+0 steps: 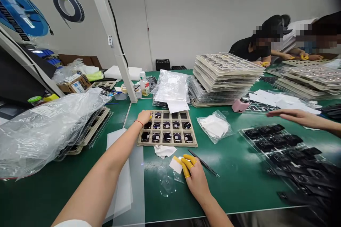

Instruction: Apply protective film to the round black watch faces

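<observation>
A beige compartment tray [195, 141] with several dark round watch-face-like discs [167, 137] lies in front of me. My left hand [144, 117] is at its far left corner, fingers curled down into a compartment. A yellow finger cot shows there, but whatever the fingers pinch is hidden. Nearer to me, my right hand [196, 175], in yellow finger cots, has its fingers closed beside a small white square with a yellow strip [176, 165]. A shiny bit shows at the fingertips, too small to name. Black tweezers [205, 164], a white cloth [164, 151] and clear round films [167, 184] lie close by.
Stacked trays [223, 78] stand at the back, near a pink bottle [240, 104]. A bag of white wipes [215, 126] lies right of my tray. Black parts [298, 156] cover the right side, where another person's hand [295, 115] reaches in. Plastic-wrapped trays [53, 124] sit left.
</observation>
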`<state>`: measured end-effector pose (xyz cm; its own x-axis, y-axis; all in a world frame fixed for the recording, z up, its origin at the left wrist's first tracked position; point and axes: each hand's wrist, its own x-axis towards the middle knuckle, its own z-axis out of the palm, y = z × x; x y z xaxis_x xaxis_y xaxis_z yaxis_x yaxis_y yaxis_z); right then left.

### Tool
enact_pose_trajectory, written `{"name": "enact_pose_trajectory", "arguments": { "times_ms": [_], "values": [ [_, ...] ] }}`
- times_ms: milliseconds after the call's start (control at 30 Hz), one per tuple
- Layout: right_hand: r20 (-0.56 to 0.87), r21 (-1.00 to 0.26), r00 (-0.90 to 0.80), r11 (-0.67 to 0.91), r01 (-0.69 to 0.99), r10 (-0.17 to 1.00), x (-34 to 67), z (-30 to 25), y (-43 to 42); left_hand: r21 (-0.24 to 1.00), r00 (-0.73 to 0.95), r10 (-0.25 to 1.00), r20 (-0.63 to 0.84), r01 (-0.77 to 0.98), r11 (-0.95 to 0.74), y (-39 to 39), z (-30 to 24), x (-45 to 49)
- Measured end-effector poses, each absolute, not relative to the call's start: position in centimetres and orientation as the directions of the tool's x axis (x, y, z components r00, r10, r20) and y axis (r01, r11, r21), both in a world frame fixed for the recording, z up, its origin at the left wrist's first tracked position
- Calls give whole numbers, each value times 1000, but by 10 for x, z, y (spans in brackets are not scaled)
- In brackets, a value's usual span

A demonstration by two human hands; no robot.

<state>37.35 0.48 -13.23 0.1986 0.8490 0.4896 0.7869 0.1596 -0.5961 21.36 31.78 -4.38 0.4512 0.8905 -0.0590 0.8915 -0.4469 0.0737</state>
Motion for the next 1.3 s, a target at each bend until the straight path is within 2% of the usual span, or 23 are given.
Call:
{"name": "enact_pose_trajectory", "arguments": {
  "times_ms": [167,267,367,467,500,567,633,700,767,833,900,967,1000,1067,1100,1167,1233,1300],
  "values": [
    [472,-611,222,135,780,853,375,-130,2,59,436,893,-114,900,-432,327,-27,216],
    [481,-659,313,103,745,819,378,-127,1,75,459,888,-34,887,-456,302,-14,216],
    [441,-752,376,107,651,815,377,-118,4,115,570,817,84,809,-576,240,-10,210],
    [202,-923,324,69,379,924,361,-102,12,175,755,646,115,625,-761,160,-26,194],
    [85,-970,256,21,244,963,353,-97,15,197,819,544,182,512,-836,137,-35,188],
    [-94,-996,74,-93,-19,993,336,-89,22,215,821,471,322,422,-881,101,-56,172],
    [-158,-967,-38,-162,-196,987,322,-85,27,320,732,555,396,456,-830,82,-75,157],
    [-173,-948,-57,-182,-262,983,314,-84,28,515,659,674,336,471,-717,74,-90,144],
    [-187,-952,-120,-210,-224,975,311,-82,26,732,688,713,133,417,-539,70,-100,135],
    [-173,-978,-183,-191,-85,968,309,-77,20,867,739,671,-56,370,-335,66,-106,129],
    [-81,-988,-147,-60,144,986,305,-70,15,909,730,665,-155,369,-192,60,-110,127],
    [88,-908,-86,116,402,992,300,-63,11,916,685,702,-198,384,-116,56,-113,127],
    [162,-845,-108,194,498,981,298,-61,9,921,667,716,-204,378,-89,54,-112,127],
    [213,-768,-177,277,578,961,295,-61,4,936,627,755,-193,349,-51,51,-108,125],
    [189,-760,-174,256,598,966,295,-62,2,941,602,776,-187,338,-36,50,-104,122],
    [68,-727,-79,103,679,995,298,-67,-2,943,561,802,-203,331,7,49,-93,114],
    [-23,-563,45,-51,825,999,304,-71,0,946,559,793,-243,319,65,48,-83,104],
    [18,-372,57,-46,927,998,308,-73,12,956,585,772,-250,276,101,46,-76,95]
  ]
}}
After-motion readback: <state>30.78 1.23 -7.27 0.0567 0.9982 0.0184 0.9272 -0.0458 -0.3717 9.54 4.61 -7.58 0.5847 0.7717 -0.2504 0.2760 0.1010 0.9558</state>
